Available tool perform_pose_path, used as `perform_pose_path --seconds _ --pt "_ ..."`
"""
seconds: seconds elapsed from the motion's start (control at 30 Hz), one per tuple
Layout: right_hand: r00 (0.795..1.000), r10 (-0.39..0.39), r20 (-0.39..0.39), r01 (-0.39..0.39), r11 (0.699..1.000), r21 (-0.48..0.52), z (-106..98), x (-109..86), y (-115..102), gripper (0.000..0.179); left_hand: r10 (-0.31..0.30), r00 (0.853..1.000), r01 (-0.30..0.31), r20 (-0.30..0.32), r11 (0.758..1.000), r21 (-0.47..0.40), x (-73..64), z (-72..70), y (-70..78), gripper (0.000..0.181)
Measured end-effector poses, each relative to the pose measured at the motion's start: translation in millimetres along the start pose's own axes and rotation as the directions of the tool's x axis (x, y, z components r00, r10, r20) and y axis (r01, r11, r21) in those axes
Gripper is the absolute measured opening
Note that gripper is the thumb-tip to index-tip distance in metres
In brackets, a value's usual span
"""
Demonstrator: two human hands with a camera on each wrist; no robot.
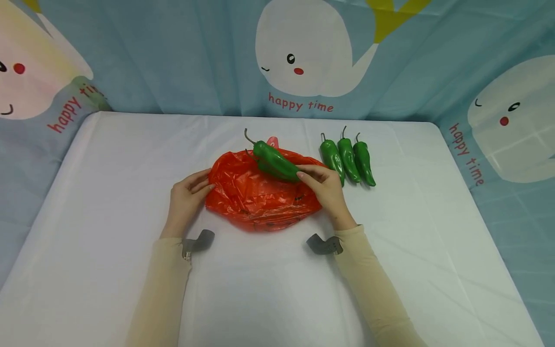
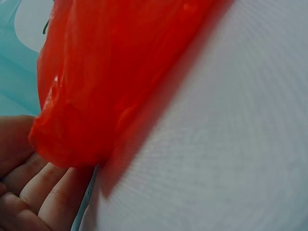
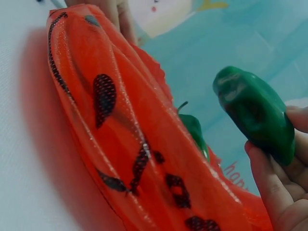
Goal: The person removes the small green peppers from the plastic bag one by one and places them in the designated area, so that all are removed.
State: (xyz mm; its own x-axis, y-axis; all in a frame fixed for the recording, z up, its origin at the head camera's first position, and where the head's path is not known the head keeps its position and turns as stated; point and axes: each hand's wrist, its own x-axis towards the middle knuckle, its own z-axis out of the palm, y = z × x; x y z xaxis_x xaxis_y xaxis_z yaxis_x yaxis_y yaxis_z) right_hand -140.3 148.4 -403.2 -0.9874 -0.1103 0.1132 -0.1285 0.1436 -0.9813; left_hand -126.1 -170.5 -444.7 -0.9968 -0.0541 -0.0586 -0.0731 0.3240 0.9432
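Note:
A red plastic bag with black print lies bunched on the white table. My left hand grips its left edge; in the left wrist view the curled fingers are partly behind the plastic. Over the bag, my right hand pinches the lower end of a green chili pepper between thumb and fingers, its stem pointing up and left. Another green pepper shows at the bag's opening, mostly hidden by the red plastic in the right wrist view.
Three more green peppers lie side by side just right of the bag, the nearest partly behind my right hand. A small pink-red piece sticks up behind the bag. A blue curtain with whale prints borders the table.

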Motion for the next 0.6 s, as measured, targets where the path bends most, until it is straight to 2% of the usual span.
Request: perform_pose_path --seconds 0.27,0.47,0.6 --pt "0.998 0.002 -0.066 0.000 1.000 0.031 -5.3 -7.4 -3.7 0.024 -0.001 1.000 0.001 -0.005 1.000 -0.021 -2.0 -1.2 -1.8 0.043" --pt "0.988 0.053 -0.146 -0.043 0.997 0.072 -22.6 -20.8 -2.1 0.027 -0.013 1.000 0.013 0.001 1.000 -0.023 -0.8 0.4 1.8 0.043" --pt "0.978 0.063 -0.201 -0.044 0.994 0.096 -36.5 -26.2 1.0 0.027 -0.020 1.000 0.020 -0.004 1.000 -0.001 -1.5 -0.2 3.6 0.043"
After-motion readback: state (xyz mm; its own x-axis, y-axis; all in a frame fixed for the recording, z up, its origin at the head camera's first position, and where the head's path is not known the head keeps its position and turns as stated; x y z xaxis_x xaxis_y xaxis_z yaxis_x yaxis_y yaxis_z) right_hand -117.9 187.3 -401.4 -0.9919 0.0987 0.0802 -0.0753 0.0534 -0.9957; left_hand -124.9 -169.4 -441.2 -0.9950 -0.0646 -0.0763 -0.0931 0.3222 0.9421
